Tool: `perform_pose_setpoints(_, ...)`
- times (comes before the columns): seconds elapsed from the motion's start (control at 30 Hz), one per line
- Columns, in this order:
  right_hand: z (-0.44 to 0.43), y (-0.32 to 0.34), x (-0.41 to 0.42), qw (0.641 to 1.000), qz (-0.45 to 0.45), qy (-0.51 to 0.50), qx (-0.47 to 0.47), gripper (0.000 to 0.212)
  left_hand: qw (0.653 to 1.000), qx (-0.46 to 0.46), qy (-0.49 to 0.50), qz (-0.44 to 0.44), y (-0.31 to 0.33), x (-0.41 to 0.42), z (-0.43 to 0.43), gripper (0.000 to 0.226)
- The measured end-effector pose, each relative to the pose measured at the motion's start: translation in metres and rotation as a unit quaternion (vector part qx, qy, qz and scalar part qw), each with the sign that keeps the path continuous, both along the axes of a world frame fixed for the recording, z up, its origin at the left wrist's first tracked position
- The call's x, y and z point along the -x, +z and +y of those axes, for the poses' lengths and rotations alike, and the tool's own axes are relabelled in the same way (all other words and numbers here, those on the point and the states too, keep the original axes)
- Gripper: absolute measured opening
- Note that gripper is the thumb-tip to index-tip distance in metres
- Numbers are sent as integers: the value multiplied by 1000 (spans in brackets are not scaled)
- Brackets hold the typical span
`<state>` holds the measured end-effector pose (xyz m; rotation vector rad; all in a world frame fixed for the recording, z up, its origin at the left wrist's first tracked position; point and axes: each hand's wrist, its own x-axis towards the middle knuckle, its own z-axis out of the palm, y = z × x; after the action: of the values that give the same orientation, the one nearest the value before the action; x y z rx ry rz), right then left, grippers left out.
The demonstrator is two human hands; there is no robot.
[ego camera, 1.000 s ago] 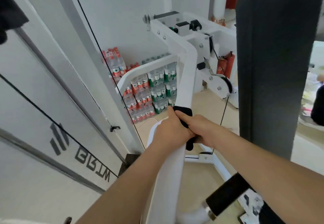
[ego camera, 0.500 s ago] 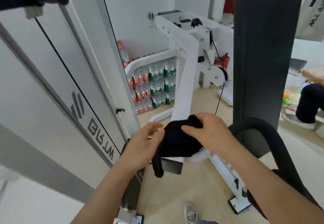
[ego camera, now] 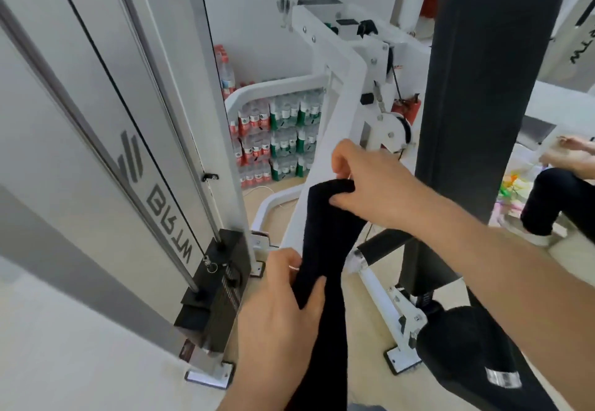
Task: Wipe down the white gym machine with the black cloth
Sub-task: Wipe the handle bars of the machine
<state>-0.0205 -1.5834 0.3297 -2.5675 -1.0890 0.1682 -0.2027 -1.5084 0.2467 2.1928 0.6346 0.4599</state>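
The black cloth (ego camera: 325, 237) hangs as a long strip in front of the white gym machine's slanted beam (ego camera: 338, 114). My right hand (ego camera: 370, 182) pinches the cloth's top end, close against the beam. My left hand (ego camera: 286, 307) grips the cloth lower down, thumb over its front. The cloth's lower end runs out of view at the bottom. The beam behind the cloth is hidden from the right hand downward.
A white shrouded weight stack (ego camera: 212, 294) with a black cable stands at the left. A tall black back pad (ego camera: 483, 88) and black roller pad (ego camera: 467, 349) are at the right. Stacked bottled water packs (ego camera: 277, 140) sit behind. Another person's leg (ego camera: 557, 204) is at far right.
The cloth, bunched around the beam under both hands before, is now pulled out into a long strip. My left hand has dropped lower and my right hand has risen.
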Motion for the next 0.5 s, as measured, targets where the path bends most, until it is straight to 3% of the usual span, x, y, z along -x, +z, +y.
perform_pose_setpoints(0.03, 0, -13, 5, 999, -26, 11, 35, 32, 1000, -3, 27, 0, -11, 0, -8, 45)
perform_pose_setpoints(0.1, -8, -33, 13, 996, 26, 35, 80, 36, 997, 2, 73, 1, -30, -4, -23, 44)
perform_pose_setpoints(0.2, -16, -57, 18, 979, 40, 125, 158, 43, 993, -59, 102, -26, -55, -14, -41, 21)
perform_pose_setpoints(0.27, -14, -69, 19, 964, 27, 184, 188, 42, 990, -13, 136, -31, -60, -21, -48, 18)
perform_pose_setpoints(0.4, 8, -61, -19, 912, 214, 260, 235, 27, 982, 7, 185, -44, -58, -28, -58, 36)
perform_pose_setpoints(0.5, 20, -68, -50, 870, 291, 274, 288, 31, 983, -1, 178, -54, -49, -33, -67, 35)
